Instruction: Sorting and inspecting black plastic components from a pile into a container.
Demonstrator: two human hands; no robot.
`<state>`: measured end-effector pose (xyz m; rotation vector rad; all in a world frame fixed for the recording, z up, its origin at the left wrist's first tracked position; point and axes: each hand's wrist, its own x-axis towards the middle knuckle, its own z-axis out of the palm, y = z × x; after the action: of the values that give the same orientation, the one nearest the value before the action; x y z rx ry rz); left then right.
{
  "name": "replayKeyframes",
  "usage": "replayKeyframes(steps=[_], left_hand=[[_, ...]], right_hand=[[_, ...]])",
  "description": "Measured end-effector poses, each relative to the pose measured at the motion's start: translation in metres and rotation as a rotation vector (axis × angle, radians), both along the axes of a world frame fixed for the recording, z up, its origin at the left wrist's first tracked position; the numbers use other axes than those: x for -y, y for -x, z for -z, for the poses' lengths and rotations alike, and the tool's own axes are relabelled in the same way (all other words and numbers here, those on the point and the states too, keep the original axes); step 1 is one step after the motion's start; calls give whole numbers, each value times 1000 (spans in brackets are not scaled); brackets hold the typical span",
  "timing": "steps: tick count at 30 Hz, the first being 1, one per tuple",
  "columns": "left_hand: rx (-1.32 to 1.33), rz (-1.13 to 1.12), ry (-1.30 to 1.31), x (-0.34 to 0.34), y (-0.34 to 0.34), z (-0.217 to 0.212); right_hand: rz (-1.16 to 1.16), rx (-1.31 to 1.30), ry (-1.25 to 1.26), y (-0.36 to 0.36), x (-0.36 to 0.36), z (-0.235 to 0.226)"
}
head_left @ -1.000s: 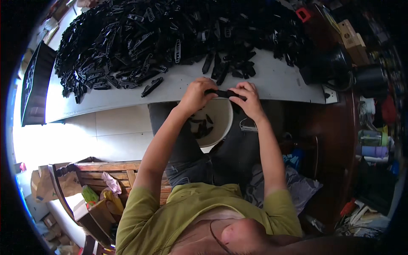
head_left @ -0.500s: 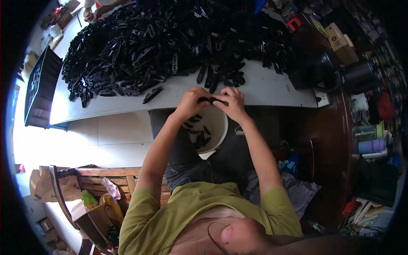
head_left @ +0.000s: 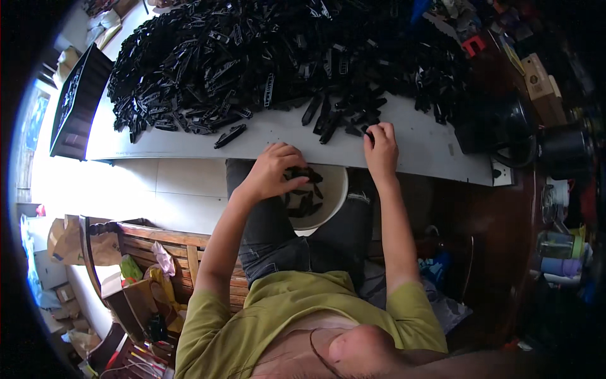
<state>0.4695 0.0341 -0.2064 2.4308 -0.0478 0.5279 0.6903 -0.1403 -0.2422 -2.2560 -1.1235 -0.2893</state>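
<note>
My left hand (head_left: 275, 169) hovers over the white bucket (head_left: 344, 189), below the table's front edge. Between its thumb and curled fingers sits an elongated black plastic piece (head_left: 304, 173); the grip is partly hidden. Several similar pieces lie in the bucket. My right hand (head_left: 382, 151) is at the front of the white table (head_left: 420, 136), its fingers pinched on a small dark piece (head_left: 370, 134) beside loose ones. A large heap of black plastic pieces (head_left: 208, 76) covers much of the tabletop; some have ladder-like slots.
A black crate (head_left: 81, 104) stands at the table's left end. Toward the right are a dark container (head_left: 492, 126), a cardboard box (head_left: 541, 85) and a power socket (head_left: 503, 174). A wooden bench (head_left: 189, 249) with bags is at my left side.
My hands have parted from one shared black piece. The left has lowered over the bucket with a piece; the right has moved right to loose pieces on the table. The view has shifted slightly.
</note>
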Motion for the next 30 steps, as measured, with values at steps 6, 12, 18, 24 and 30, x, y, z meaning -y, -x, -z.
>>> replayKeyframes(steps=[6,12,18,24,30], left_hand=[[-84,-449,-73,27,-65,-7],[-15,-531,-159,37,-71,9],[36,-282,-7,27,-57,15],[-81,-193,85,21,-34,8],[-57,-128,-104,24,-47,-3]], right_hand=[[2,-456,-480,22,-1,-11],[-228,-282,-301,45,16,-9],[-129,-98,-41,47,18,-22],[-125,-29,-151,51,0,-10],[-41,-41,-226,52,8,-4]])
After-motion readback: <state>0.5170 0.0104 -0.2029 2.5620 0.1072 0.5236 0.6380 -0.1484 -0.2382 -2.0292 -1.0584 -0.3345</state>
